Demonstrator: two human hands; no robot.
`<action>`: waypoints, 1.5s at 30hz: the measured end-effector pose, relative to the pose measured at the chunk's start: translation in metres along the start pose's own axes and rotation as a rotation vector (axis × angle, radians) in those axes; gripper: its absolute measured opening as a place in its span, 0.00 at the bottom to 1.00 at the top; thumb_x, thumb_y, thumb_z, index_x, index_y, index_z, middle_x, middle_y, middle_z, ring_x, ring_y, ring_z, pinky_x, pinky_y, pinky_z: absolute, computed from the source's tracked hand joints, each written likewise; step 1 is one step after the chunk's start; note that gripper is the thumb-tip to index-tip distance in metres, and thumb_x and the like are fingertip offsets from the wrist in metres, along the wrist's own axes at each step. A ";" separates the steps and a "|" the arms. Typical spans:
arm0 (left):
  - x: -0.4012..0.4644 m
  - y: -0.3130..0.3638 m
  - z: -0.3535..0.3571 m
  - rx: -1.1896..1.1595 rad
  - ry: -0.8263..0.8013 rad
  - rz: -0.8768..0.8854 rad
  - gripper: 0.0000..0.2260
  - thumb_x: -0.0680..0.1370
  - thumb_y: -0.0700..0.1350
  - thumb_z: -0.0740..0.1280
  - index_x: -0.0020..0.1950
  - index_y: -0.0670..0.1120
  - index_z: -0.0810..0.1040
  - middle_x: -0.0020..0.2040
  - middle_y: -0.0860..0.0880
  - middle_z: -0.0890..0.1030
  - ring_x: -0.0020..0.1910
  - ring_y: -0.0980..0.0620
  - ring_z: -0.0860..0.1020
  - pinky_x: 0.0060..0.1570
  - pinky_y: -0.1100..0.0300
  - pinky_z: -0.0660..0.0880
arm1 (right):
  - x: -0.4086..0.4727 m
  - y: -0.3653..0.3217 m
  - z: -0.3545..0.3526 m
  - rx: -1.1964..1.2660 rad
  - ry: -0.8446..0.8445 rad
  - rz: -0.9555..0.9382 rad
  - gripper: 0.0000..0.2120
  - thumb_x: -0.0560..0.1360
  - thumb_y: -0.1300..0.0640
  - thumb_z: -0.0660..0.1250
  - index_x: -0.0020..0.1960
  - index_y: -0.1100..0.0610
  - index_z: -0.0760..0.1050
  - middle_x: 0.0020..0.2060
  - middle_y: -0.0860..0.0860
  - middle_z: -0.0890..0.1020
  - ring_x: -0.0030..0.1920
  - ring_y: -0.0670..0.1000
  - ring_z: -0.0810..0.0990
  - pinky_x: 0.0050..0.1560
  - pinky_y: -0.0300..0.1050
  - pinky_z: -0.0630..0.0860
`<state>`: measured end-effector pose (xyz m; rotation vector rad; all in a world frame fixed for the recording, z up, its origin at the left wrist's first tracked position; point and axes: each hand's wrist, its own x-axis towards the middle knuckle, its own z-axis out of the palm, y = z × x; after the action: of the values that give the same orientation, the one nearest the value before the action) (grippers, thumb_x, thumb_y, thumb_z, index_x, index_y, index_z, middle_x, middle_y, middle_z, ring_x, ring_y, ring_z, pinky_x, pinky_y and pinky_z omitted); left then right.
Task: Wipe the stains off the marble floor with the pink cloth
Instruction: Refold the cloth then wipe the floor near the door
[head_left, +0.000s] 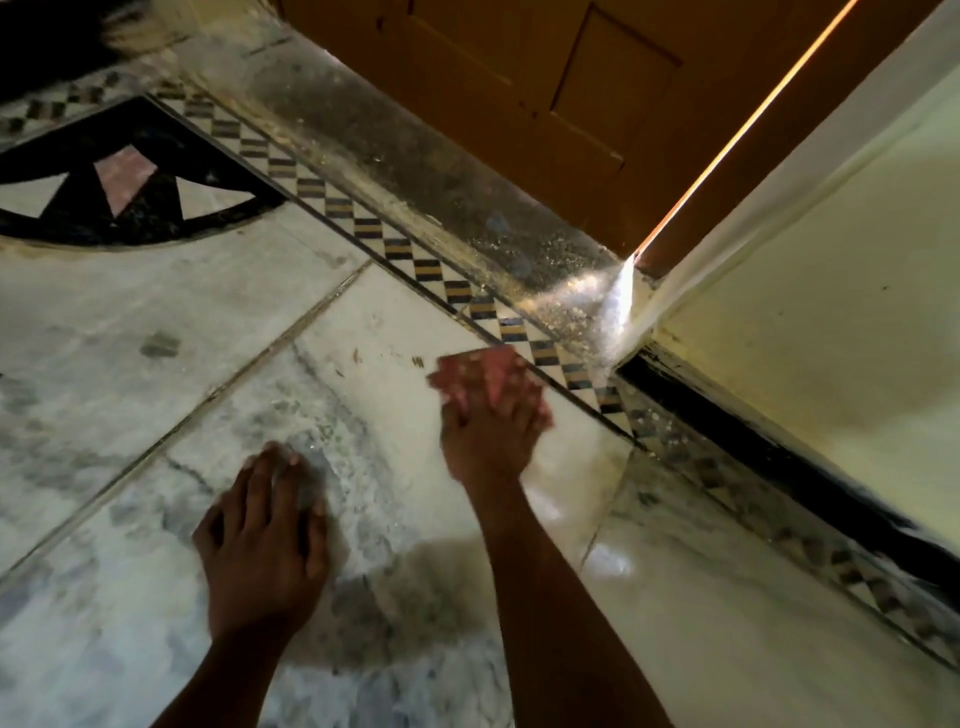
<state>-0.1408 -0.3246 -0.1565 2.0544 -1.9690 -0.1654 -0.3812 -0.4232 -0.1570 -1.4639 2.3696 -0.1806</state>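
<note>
the right hand (491, 423) presses the pink cloth (480, 374) flat on the marble floor (130, 322), fingers spread over the bunched fabric and bearing down on it rather than clutching it, though blur hides whether the fingertips curl into the folds. the cloth sits on the far right of a pale slab, just beside the checkered border (363, 226) of dark and yellowish diamonds that runs diagonally towards the wall. it looks soft and crumpled, its edges smeared by motion, which suits a scrubbing stroke.

the left hand (267, 525) lies nearer and to the left, palm down on the floor, fingers straight and a little apart, holding nothing; i'd judge it props the person's weight while leaning forward.

the marble is white with grey veining, dull and cloudy around the left hand where grey smudges (161, 345) and film remain, glossier near the right. small brown flecks (415, 361) lie just left of the cloth. beyond the border a dark polished sill (415, 171) is gritty with dust, below a wooden door (545, 78). to the far left, a black and pink inlay (124, 176) curves across the floor.
</note>
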 end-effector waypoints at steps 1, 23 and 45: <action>0.000 -0.001 -0.001 -0.005 0.007 0.002 0.28 0.80 0.54 0.59 0.79 0.45 0.72 0.80 0.40 0.71 0.75 0.37 0.72 0.68 0.38 0.66 | -0.016 0.001 0.003 -0.049 -0.002 -0.124 0.31 0.84 0.33 0.49 0.86 0.34 0.46 0.87 0.56 0.40 0.85 0.65 0.34 0.82 0.68 0.33; 0.005 -0.004 0.000 0.032 0.021 0.014 0.26 0.81 0.52 0.62 0.77 0.44 0.75 0.81 0.42 0.72 0.77 0.40 0.72 0.68 0.39 0.67 | -0.020 0.030 -0.014 -0.032 -0.006 0.116 0.33 0.83 0.28 0.47 0.85 0.33 0.48 0.88 0.57 0.46 0.86 0.68 0.44 0.82 0.74 0.46; 0.000 -0.002 -0.007 0.043 -0.010 0.035 0.25 0.83 0.53 0.59 0.78 0.43 0.72 0.82 0.40 0.69 0.79 0.38 0.70 0.72 0.38 0.64 | -0.049 0.082 -0.023 0.049 0.019 0.210 0.34 0.84 0.31 0.44 0.87 0.40 0.45 0.87 0.62 0.43 0.85 0.70 0.42 0.82 0.72 0.41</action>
<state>-0.1364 -0.3240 -0.1502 2.0482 -2.0298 -0.1266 -0.4390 -0.3441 -0.1479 -1.1862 2.4953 -0.1987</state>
